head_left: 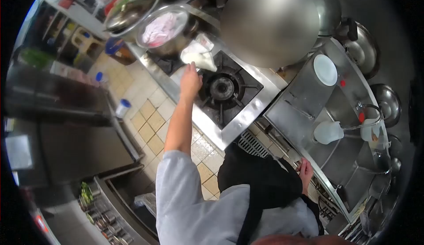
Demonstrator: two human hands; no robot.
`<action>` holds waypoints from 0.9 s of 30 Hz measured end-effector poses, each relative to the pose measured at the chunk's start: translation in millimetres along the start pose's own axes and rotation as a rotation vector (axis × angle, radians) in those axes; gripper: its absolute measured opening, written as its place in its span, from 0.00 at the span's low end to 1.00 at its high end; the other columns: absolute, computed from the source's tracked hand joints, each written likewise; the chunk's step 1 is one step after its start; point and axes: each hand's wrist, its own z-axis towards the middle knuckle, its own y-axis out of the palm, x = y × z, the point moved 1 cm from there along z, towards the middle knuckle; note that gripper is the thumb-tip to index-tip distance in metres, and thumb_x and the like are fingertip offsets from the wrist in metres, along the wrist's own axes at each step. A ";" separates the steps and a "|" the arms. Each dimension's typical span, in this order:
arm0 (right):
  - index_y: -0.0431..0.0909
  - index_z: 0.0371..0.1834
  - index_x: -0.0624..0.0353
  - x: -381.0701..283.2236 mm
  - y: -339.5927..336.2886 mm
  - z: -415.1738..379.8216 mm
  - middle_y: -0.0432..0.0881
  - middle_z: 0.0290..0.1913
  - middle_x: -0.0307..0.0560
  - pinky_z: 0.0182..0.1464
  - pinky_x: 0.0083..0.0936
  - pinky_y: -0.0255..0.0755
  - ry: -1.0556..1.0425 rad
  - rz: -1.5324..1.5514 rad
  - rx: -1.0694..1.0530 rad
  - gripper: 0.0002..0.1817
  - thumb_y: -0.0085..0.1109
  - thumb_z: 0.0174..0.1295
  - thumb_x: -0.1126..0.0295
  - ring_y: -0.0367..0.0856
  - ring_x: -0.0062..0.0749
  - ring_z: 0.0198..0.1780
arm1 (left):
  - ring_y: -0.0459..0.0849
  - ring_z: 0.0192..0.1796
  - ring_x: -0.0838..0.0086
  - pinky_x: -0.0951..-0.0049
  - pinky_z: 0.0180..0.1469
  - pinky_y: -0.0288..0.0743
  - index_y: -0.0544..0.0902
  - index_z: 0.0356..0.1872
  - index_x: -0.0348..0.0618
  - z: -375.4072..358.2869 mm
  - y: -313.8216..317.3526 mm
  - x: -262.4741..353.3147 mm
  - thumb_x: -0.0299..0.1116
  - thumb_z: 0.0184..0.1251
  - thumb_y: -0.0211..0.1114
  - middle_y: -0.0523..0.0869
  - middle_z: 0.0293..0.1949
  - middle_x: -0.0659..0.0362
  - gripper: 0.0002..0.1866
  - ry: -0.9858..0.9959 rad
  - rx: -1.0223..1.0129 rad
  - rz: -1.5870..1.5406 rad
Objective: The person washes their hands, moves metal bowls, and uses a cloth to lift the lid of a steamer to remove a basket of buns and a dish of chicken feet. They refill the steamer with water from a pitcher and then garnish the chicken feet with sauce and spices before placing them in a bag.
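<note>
My left hand (191,83) is stretched out over the stove, its fingers closed on a white cloth (201,58) with a few reddish marks. The cloth hangs above the near burner (222,87), by a steel pot (170,45) that has pale pinkish material (160,28) in it. A large metal wok (270,24) stands beyond the burner, to the right. Low at my right side, my right hand (304,172) is beside the front edge of the steel sink counter (289,112). Its fingers are curled in, and nothing shows in them.
On the sink counter are a white plate (325,70), a white jug (329,132) and a curved faucet (375,112). Another metal bowl (130,13) sits behind the pot. A blue-lidded container (123,108) stands on the tiled floor (148,120) at left.
</note>
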 end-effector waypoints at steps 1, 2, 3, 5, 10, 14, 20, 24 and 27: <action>0.81 0.55 0.65 -5.7 5.8 1.1 0.76 0.25 0.37 0.31 0.21 0.72 -0.003 -0.045 0.000 0.14 0.51 0.78 0.66 0.74 0.19 0.26 | 0.78 0.63 0.45 0.54 0.63 0.75 0.65 0.71 0.37 25.7 13.3 -10.2 0.31 0.57 0.73 0.72 0.68 0.39 0.40 -0.021 0.013 -0.007; 0.81 0.55 0.65 -11.0 10.4 2.2 0.76 0.25 0.37 0.31 0.21 0.72 0.004 -0.053 0.018 0.14 0.51 0.78 0.66 0.74 0.19 0.26 | 0.78 0.64 0.45 0.54 0.64 0.75 0.63 0.72 0.37 46.9 27.2 -19.3 0.32 0.57 0.73 0.70 0.69 0.39 0.42 -0.043 0.025 -0.012; 0.81 0.55 0.65 -19.0 14.5 3.4 0.76 0.25 0.38 0.31 0.21 0.72 -0.015 -0.148 0.005 0.14 0.50 0.78 0.67 0.75 0.19 0.26 | 0.78 0.64 0.45 0.54 0.64 0.75 0.63 0.72 0.37 63.8 36.2 -22.7 0.32 0.57 0.73 0.70 0.69 0.39 0.42 -0.030 0.015 -0.023; 0.81 0.54 0.65 -31.2 22.8 6.5 0.77 0.24 0.38 0.31 0.21 0.72 -0.031 -0.247 -0.001 0.14 0.50 0.78 0.67 0.75 0.19 0.26 | 0.77 0.64 0.44 0.54 0.65 0.74 0.60 0.74 0.39 93.1 53.0 -28.7 0.36 0.55 0.74 0.70 0.69 0.38 0.46 -0.090 -0.021 -0.011; 0.81 0.54 0.63 -53.2 40.4 1.9 0.79 0.25 0.39 0.31 0.21 0.72 0.070 -0.305 -0.042 0.14 0.52 0.77 0.65 0.77 0.19 0.27 | 0.85 0.53 0.42 0.52 0.58 0.78 0.78 0.60 0.39 137.3 66.4 -44.0 0.39 0.59 0.65 0.87 0.47 0.38 0.27 -0.120 -0.236 0.033; 0.82 0.54 0.62 -46.2 52.8 -1.7 0.78 0.26 0.38 0.31 0.20 0.70 0.112 -0.230 -0.008 0.14 0.53 0.77 0.64 0.75 0.19 0.27 | 0.86 0.47 0.42 0.48 0.55 0.79 0.84 0.48 0.39 136.5 49.1 -27.1 0.41 0.63 0.61 0.87 0.43 0.37 0.18 0.003 -0.204 0.050; 0.82 0.53 0.61 -58.1 76.2 5.8 0.75 0.25 0.33 0.31 0.19 0.68 0.103 -0.240 0.035 0.13 0.55 0.76 0.64 0.69 0.18 0.25 | 0.89 0.37 0.51 0.61 0.44 0.81 0.88 0.39 0.39 121.5 -135.3 26.8 0.46 0.60 0.67 0.89 0.32 0.45 0.18 0.014 0.261 -0.426; 0.82 0.52 0.62 -60.4 85.8 23.2 0.75 0.25 0.34 0.30 0.18 0.68 0.036 -0.261 0.002 0.13 0.55 0.76 0.65 0.70 0.17 0.25 | 0.89 0.38 0.53 0.59 0.44 0.80 0.88 0.47 0.37 175.1 -195.5 -20.5 0.54 0.60 0.68 0.89 0.33 0.45 0.28 -0.055 0.304 0.046; 0.82 0.52 0.62 -54.7 87.8 30.6 0.76 0.26 0.35 0.30 0.18 0.68 0.034 -0.300 0.000 0.13 0.54 0.76 0.65 0.70 0.17 0.25 | 0.85 0.55 0.50 0.55 0.57 0.77 0.84 0.57 0.38 219.0 -189.2 -67.6 0.62 0.55 0.69 0.87 0.50 0.40 0.38 -0.100 0.098 0.184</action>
